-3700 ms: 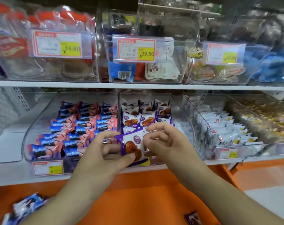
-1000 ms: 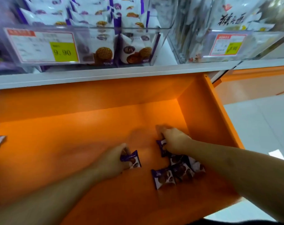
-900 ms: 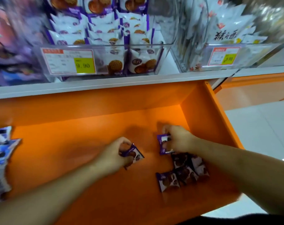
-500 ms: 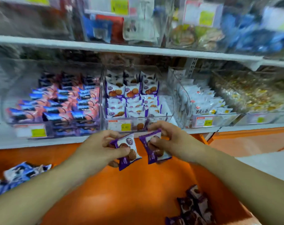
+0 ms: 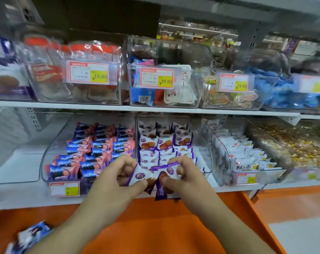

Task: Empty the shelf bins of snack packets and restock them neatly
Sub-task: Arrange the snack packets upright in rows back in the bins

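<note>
Both hands came up from the orange drawer since approx 1 s ago and now sit at the front lip of the middle bin (image 5: 206,173), each w/ a biscuit packet.

Risks, judged from this view: the middle bin's front rows look nearly full, so pushing two packets in at once could ride them up over the lip and drop them back into the orange drawer (image 5: 155,226) below the bin. The packets touch and overlap at their inner edges; one could snag the other and go in crooked, spoiling the rows. Foil looks slick, and each packet is only pinched, so a slip is possible.

Counts, big to small:
- Shelves: 2 in view, the middle bin on the lower one.
- Clear bins beside it on its shelf: 1 left w/ blue-pink packets (image 5: 93,154), 2 right (white packets, then loose mix).
- Hands: 2. Left hand (image 5: 115,182) pinches the left packet (image 5: 140,177) btwn thumb and fingers; right hand (image 5: 188,178) pinches the right packet (image 5: 164,180) the same way.
- Packets held: 2, just in front of the bin.
- Packets inside the bin: too many, too overlapped to count; about 3 across per row.
- Blue packets at the drawer's left end (image 5: 31,235): blurred, cannot tell the number.
</note>
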`<move>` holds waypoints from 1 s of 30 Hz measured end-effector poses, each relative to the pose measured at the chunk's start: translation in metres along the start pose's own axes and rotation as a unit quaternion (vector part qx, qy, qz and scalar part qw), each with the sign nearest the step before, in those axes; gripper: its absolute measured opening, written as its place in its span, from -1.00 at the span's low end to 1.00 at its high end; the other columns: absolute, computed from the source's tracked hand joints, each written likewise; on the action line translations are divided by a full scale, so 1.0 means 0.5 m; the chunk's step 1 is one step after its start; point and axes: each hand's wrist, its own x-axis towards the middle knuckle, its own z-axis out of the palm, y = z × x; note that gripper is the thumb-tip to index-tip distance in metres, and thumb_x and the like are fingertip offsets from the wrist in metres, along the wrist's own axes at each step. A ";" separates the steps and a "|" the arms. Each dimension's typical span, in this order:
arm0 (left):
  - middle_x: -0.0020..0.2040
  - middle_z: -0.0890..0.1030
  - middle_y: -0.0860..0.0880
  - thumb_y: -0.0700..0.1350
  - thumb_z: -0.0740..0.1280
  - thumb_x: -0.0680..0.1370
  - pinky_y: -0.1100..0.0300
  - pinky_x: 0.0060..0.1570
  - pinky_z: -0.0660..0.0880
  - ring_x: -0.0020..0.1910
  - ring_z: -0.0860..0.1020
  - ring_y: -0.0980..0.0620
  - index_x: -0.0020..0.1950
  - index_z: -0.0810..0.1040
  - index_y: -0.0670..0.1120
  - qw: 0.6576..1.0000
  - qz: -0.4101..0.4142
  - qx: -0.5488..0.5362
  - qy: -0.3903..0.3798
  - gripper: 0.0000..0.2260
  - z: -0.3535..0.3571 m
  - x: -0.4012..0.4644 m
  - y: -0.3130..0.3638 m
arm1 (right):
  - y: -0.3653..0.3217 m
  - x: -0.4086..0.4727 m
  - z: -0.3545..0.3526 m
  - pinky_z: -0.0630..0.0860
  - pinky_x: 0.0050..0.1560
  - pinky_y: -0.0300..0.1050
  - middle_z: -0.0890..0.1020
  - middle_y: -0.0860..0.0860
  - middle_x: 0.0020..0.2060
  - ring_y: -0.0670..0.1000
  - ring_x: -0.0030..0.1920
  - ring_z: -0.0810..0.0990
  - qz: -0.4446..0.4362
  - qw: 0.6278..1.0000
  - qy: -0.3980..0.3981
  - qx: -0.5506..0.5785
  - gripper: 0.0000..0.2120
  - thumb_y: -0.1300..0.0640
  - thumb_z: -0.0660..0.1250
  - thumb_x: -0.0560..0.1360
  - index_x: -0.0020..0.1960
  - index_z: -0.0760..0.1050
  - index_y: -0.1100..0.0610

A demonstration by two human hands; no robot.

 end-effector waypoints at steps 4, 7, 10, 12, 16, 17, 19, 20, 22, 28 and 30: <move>-0.06 0.60 0.27 -0.01 0.57 0.48 0.51 -0.12 0.41 -0.08 0.53 0.30 0.14 0.53 0.26 0.991 0.054 0.122 0.008 -0.66 0.003 0.029 0.011 | -0.006 0.028 -0.014 0.49 -0.22 -0.24 0.45 -0.21 0.08 -0.11 -0.10 0.55 0.007 1.000 0.008 0.000 -0.67 -0.01 0.44 0.60 0.26 0.37 -0.20; 0.02 0.62 0.26 0.05 0.57 0.47 0.36 -0.04 0.51 -0.02 0.58 0.21 0.12 0.54 0.28 0.974 0.089 0.210 0.003 -0.69 0.015 0.075 0.033 | -0.002 0.054 -0.036 0.63 -0.10 0.13 0.59 -0.11 0.05 0.07 -0.10 0.66 -0.013 0.999 0.046 -0.011 -0.67 0.01 0.46 0.57 0.24 0.41 -0.17; 0.01 0.62 0.24 0.06 0.58 0.45 0.24 -0.03 0.51 -0.03 0.57 0.24 -0.01 0.56 0.22 0.949 0.127 0.286 0.030 -0.76 0.040 0.150 0.044 | 0.021 0.075 -0.071 0.67 0.00 0.25 0.66 -0.10 0.06 0.05 -0.05 0.72 -0.024 0.994 0.104 -0.009 -0.71 0.07 0.46 0.57 0.17 0.43 -0.19; -0.01 0.61 0.24 0.04 0.57 0.46 0.34 -0.09 0.42 -0.04 0.54 0.26 -0.02 0.57 0.17 0.934 0.144 0.325 0.045 -0.79 0.050 0.208 0.043 | 0.037 0.082 -0.093 0.69 -0.05 0.23 0.64 -0.09 0.11 0.05 -0.04 0.72 -0.021 0.992 0.124 -0.027 -0.69 0.05 0.46 0.57 0.18 0.41 -0.22; -0.03 0.65 0.15 0.09 0.56 0.48 0.14 -0.05 0.49 -0.07 0.58 0.11 0.06 0.63 0.15 0.896 0.131 0.420 0.058 -0.79 0.055 0.294 0.023 | 0.060 0.089 -0.115 0.71 -0.11 0.24 0.66 -0.06 0.08 0.08 -0.08 0.74 -0.022 0.991 0.123 -0.053 -0.67 0.04 0.45 0.59 0.19 0.37 -0.24; -0.03 0.67 0.11 0.11 0.56 0.48 0.09 0.06 0.51 -0.01 0.60 0.05 0.08 0.64 0.15 0.891 0.123 0.433 0.063 -0.78 0.056 0.307 0.018 | 0.061 0.090 -0.119 0.71 -0.11 0.23 0.67 -0.08 0.05 0.06 -0.09 0.74 -0.026 0.991 0.121 -0.056 -0.68 0.04 0.44 0.59 0.18 0.37 -0.24; 0.03 0.70 0.09 0.14 0.55 0.47 0.01 0.27 0.43 0.13 0.60 -0.04 0.10 0.66 0.17 0.875 0.105 0.467 0.075 -0.75 0.060 0.326 0.008 | 0.067 0.093 -0.123 0.71 -0.11 0.23 0.68 -0.11 0.01 0.02 -0.11 0.74 -0.034 0.990 0.122 -0.067 -0.68 0.06 0.45 0.59 0.13 0.37 -0.25; 0.10 0.69 0.09 0.15 0.55 0.47 -0.01 0.31 0.37 0.20 0.58 -0.06 0.11 0.65 0.18 0.860 0.097 0.494 0.078 -0.75 0.063 0.333 0.005 | 0.068 0.096 -0.124 0.70 -0.11 0.23 0.69 -0.12 0.01 0.01 -0.12 0.74 -0.035 0.989 0.124 -0.072 -0.68 0.05 0.45 0.58 0.12 0.37 -0.27; 0.22 0.65 0.08 0.16 0.55 0.46 -0.04 0.30 0.31 0.28 0.50 -0.10 0.11 0.65 0.22 0.831 0.081 0.545 0.078 -0.74 0.068 0.344 0.002 | 0.068 0.100 -0.123 0.71 -0.15 0.21 0.68 -0.10 0.04 0.01 -0.14 0.75 -0.031 0.989 0.125 -0.075 -0.67 0.04 0.45 0.58 0.15 0.36 -0.26; 0.21 0.57 0.12 0.10 0.56 0.43 -0.06 0.27 0.34 0.27 0.41 -0.11 0.05 0.66 0.20 0.795 0.076 0.600 0.055 -0.77 0.069 0.354 0.016 | 0.050 0.095 -0.112 0.66 -0.34 0.20 0.68 -0.14 -0.12 0.10 -0.22 0.73 -0.055 0.989 0.117 -0.073 -0.68 0.11 0.43 0.61 0.18 0.39 -0.23; 0.19 0.56 0.12 0.10 0.57 0.43 -0.06 0.28 0.35 0.29 0.38 -0.11 0.01 0.67 0.19 0.798 0.086 0.594 0.063 -0.81 0.067 0.356 0.021 | 0.046 0.093 -0.111 0.67 -0.33 0.20 0.66 -0.27 -0.10 0.10 -0.20 0.74 -0.057 0.989 0.115 -0.074 -0.70 0.11 0.42 0.62 0.16 0.39 -0.23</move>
